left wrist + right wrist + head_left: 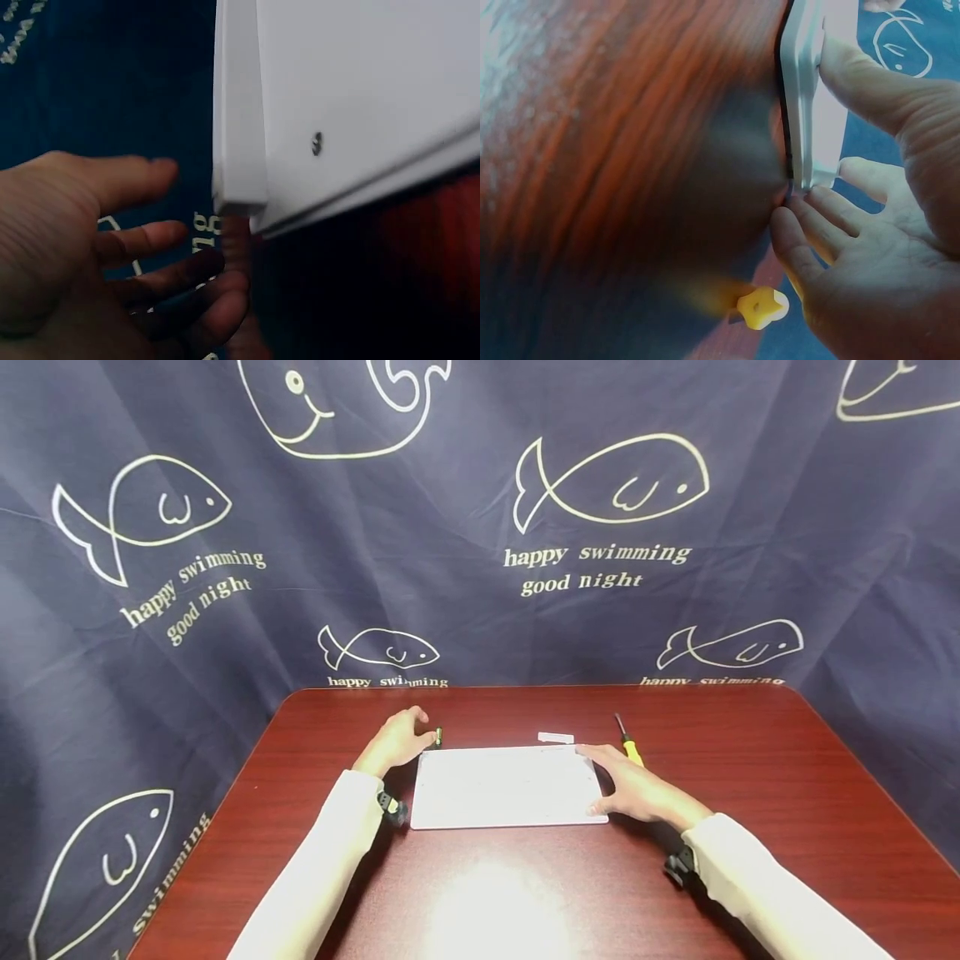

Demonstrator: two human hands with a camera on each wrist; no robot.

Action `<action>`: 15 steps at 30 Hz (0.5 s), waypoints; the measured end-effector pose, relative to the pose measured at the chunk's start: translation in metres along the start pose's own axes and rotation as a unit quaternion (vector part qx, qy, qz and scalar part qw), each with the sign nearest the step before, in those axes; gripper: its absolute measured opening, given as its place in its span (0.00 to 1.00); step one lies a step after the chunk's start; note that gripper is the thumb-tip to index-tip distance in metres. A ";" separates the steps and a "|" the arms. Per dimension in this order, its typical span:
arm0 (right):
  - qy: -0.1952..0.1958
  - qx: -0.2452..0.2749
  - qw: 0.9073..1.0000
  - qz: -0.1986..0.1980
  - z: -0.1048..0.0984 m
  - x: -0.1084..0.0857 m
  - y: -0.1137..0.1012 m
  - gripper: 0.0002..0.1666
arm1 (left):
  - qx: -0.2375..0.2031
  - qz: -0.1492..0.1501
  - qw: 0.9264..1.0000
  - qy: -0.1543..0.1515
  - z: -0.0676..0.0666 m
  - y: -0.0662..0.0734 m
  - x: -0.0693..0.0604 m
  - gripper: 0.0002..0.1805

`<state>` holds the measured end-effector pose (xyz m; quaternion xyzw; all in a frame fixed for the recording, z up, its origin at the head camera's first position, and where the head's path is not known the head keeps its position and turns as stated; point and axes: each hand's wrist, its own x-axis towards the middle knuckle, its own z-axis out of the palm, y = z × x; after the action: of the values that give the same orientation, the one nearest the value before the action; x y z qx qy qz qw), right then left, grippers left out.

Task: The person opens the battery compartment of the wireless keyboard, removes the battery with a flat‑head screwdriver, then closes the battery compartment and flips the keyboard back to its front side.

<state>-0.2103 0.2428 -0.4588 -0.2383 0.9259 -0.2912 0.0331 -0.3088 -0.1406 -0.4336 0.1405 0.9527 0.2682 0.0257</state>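
A white, flat rectangular panel (510,789) lies on the table, with a raised bar along one long edge and a small screw (317,143) in its face. My right hand (637,787) holds the panel's right end, thumb on the near corner and fingers at the far edge. My left hand (397,742) is beyond the panel's far left corner, fingers loosely bent and apart, holding nothing in the left wrist view. Close to its thumb is a small green battery (438,737); whether they touch, I cannot tell.
Behind the panel lies a small white strip (556,737), like a cover. A screwdriver with a yellow handle (632,752) lies just past my right hand. The reddish-brown table (337,893) ends at a dark blue curtain (480,635) with fish drawings.
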 end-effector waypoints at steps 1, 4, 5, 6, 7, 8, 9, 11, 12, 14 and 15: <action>0.000 0.000 1.000 0.001 0.000 0.000 0.000 0.54 | -0.002 0.018 1.000 -0.006 0.000 -0.001 -0.004 0.20; -0.001 -0.001 1.000 0.001 0.000 -0.001 0.001 0.54 | 0.005 0.067 0.997 -0.028 -0.001 -0.002 -0.016 0.26; 0.000 -0.002 1.000 0.001 -0.001 -0.001 0.001 0.53 | 0.009 0.079 0.996 -0.036 -0.001 -0.003 -0.020 0.28; 0.000 -0.003 1.000 0.001 -0.001 -0.001 0.000 0.53 | 0.015 0.086 0.995 -0.045 -0.001 -0.003 -0.025 0.30; 0.000 -0.003 1.000 0.001 -0.001 -0.001 0.000 0.53 | 0.020 0.091 0.994 -0.052 -0.001 -0.003 -0.029 0.32; 0.000 -0.003 1.000 0.001 -0.001 -0.001 0.000 0.53 | 0.026 0.094 0.994 -0.058 -0.001 -0.004 -0.034 0.35; 0.000 -0.004 1.000 0.002 -0.001 -0.001 0.000 0.54 | 0.033 0.095 0.993 -0.065 0.000 -0.004 -0.038 0.37; -0.001 -0.005 1.000 0.004 -0.002 -0.001 -0.001 0.54 | 0.044 0.093 0.992 -0.075 0.001 -0.006 -0.045 0.42; -0.002 -0.004 1.000 0.005 -0.002 -0.001 -0.001 0.54 | 0.046 0.095 0.991 -0.078 0.002 -0.007 -0.049 0.44; -0.003 -0.004 1.000 0.005 -0.002 -0.001 -0.001 0.54 | 0.057 0.102 0.990 -0.083 0.005 -0.010 -0.056 0.48; -0.003 -0.004 1.000 0.005 -0.002 -0.001 -0.001 0.54 | 0.061 0.104 0.989 -0.086 0.006 -0.011 -0.059 0.49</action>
<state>-0.2093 0.2430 -0.4567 -0.2349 0.9282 -0.2862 0.0362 -0.2545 -0.1631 -0.4458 0.2625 0.9418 0.1976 0.0711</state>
